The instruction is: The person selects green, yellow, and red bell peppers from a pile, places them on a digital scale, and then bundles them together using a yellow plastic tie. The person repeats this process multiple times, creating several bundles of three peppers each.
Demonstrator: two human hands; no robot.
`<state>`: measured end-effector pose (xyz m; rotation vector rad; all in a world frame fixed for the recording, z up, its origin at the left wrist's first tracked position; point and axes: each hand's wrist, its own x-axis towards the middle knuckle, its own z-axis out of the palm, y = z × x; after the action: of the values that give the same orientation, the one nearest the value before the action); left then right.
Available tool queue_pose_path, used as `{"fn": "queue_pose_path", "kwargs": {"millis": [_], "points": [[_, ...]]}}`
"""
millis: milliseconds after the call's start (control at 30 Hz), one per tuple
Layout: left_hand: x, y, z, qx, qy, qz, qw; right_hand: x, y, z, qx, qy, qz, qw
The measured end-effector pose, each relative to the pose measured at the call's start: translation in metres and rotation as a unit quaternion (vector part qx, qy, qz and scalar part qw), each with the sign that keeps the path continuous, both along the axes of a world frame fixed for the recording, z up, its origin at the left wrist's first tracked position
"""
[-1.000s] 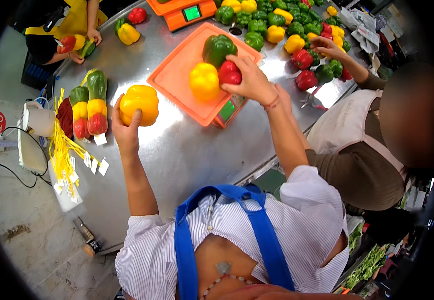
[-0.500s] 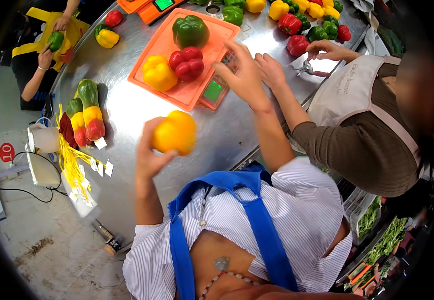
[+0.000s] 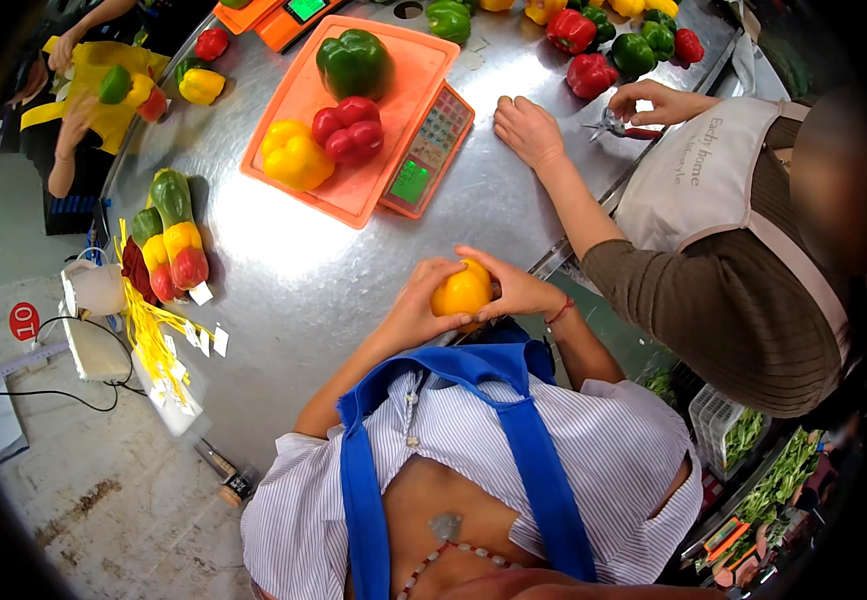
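Close to my body, at the near edge of the metal table, I hold a yellow bell pepper (image 3: 463, 290) in both hands. My left hand (image 3: 422, 297) grips its left side and my right hand (image 3: 516, 287) wraps its right side. Farther off, an orange tray (image 3: 284, 92) rests on an orange scale (image 3: 436, 150) with a lit green display. In the tray sit a green bell pepper (image 3: 355, 63), a red bell pepper (image 3: 349, 130) and a yellow bell pepper (image 3: 297, 156).
At left lie bundled tricolour peppers (image 3: 180, 230) beside yellow ties with white tags (image 3: 159, 340). A co-worker at right rests one hand (image 3: 531, 131) on the metal table (image 3: 284, 290) and holds pruning shears (image 3: 614, 125). Loose peppers (image 3: 634, 54) lie at the far right. Another person (image 3: 79, 120) handles peppers at far left.
My left hand has brought the yellow bell pepper down and right, toward my body. My right hand has come back from beside the scale and now holds it too.
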<state>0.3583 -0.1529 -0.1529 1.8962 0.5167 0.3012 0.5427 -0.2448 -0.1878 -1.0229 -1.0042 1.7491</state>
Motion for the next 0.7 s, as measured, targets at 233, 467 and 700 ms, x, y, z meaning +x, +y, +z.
{"fn": "queue_pose_path", "kwargs": {"millis": [233, 467, 700], "points": [[0.004, -0.006, -0.005, -0.014, -0.012, 0.024, 1.000, 0.001, 0.002, -0.007, -0.005, 0.070, -0.032, 0.997], [-0.039, 0.038, 0.036, 0.142, -0.074, 0.202, 0.966, 0.032, 0.017, -0.022, -0.001, -0.050, -0.197, 0.979], [-0.060, 0.244, 0.028, -0.034, -0.200, 0.257, 0.945, 0.024, 0.072, 0.017, 0.121, -0.626, -0.310, 0.705]]}}
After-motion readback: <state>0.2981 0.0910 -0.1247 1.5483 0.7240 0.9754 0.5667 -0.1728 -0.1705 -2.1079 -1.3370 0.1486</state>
